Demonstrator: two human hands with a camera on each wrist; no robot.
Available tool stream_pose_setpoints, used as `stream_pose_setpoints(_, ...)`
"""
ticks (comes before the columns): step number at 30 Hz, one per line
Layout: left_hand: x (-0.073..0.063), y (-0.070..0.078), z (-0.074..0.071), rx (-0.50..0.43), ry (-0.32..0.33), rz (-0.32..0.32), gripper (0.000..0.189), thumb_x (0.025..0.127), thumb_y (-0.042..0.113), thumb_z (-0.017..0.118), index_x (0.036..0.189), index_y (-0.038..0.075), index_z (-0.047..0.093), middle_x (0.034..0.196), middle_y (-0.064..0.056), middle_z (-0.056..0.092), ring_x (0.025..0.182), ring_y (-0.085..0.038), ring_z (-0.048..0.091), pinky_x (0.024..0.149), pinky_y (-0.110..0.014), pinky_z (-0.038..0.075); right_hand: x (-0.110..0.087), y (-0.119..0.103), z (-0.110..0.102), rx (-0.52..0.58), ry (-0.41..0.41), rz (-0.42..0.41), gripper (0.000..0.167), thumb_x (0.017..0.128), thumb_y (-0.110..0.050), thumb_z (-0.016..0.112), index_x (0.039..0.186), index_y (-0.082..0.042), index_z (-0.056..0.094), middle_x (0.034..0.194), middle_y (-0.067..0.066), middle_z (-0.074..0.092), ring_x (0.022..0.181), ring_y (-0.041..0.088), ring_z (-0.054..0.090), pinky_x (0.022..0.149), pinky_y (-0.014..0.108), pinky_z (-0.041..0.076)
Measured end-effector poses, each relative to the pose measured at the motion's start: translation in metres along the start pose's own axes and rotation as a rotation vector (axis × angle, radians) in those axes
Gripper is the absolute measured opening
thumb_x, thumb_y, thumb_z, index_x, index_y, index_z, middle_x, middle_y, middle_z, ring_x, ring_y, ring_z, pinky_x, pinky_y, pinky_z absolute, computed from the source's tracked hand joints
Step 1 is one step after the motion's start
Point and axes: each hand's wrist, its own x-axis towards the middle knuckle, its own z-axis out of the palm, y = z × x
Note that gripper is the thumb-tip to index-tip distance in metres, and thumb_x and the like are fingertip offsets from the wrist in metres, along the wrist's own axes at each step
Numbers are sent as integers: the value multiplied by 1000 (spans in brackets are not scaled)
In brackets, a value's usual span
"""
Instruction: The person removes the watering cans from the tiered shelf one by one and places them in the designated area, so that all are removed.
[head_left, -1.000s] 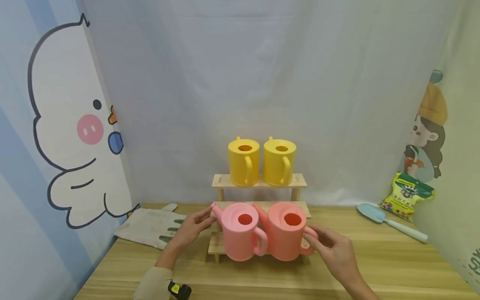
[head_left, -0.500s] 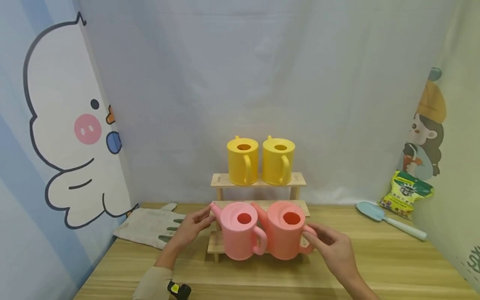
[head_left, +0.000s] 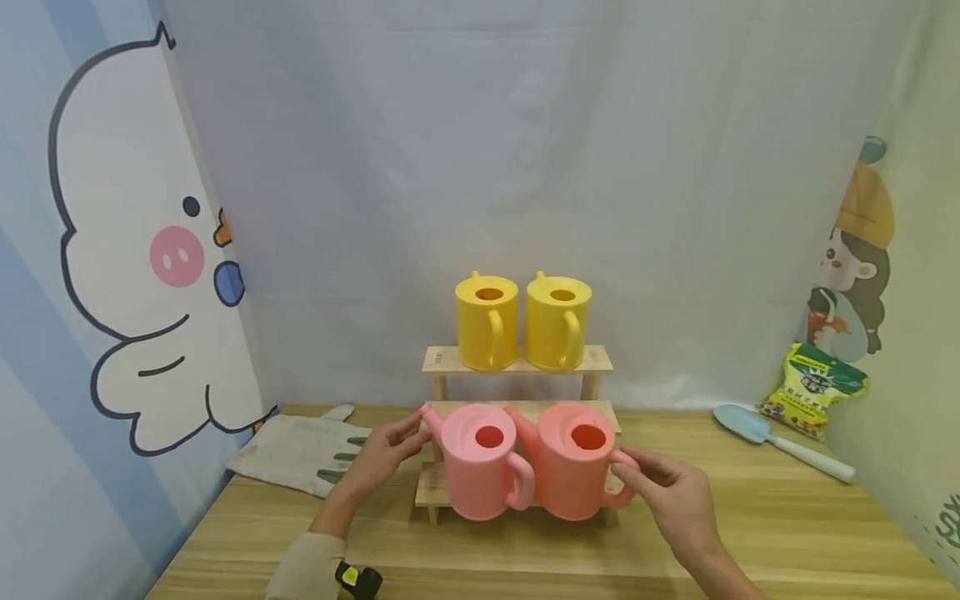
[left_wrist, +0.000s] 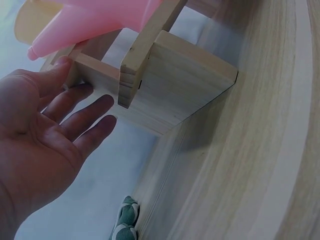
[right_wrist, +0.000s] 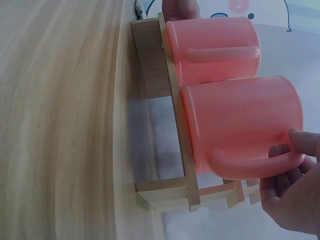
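Two watering cans stand side by side on the lowest step of a small wooden rack. The left one is a pink watering can, its spout pointing left. My left hand is at that spout's tip, thumb close under it and fingers loosely extended in the left wrist view. On the right is a coral-pink watering can, whose spout reaches toward the pink one. My right hand pinches its handle between thumb and fingers. In the right wrist view both cans stand upright, close together.
Behind, a yellow watering can and another yellow watering can share the top step. A pale work glove lies at left. To the right are a light blue trowel and a green-yellow packet against the wall.
The coral-pink watering can has shifted very slightly right with my right hand on its handle. My left hand and the pink watering can look unchanged.
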Motion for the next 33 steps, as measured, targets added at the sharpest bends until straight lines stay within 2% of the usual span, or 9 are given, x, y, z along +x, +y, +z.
stream_pose_setpoints(10,0,-1,0,-11,10,-7,55,103,19,59,153,2,39,156,-16,36,141,-36,37,105,-39,46,-2,3,1,37,-9,73,34,87,-22,81,113,-1,76,103,5,76,98,7,69,84,17,54)
stream_pose_setpoints(18,-1,1,0,-7,10,-14,55,103,20,59,153,4,40,156,-16,36,141,-36,37,105,-40,46,1,3,-3,134,-43,110,34,88,-13,79,114,8,72,99,5,77,97,10,71,86,20,55)
stream_pose_setpoints(27,-1,2,1,-6,15,-32,55,103,20,60,152,4,41,156,-16,36,141,-36,37,105,-41,46,10,-16,-25,225,-18,125,33,89,-7,77,115,12,70,94,2,77,92,12,72,86,19,53)
stream_pose_setpoints(33,-1,1,0,-12,14,-21,56,103,21,60,153,4,41,156,-16,37,141,-35,38,105,-40,46,16,-33,-43,296,23,89,28,90,-3,75,114,11,71,93,0,77,92,11,72,91,17,50)
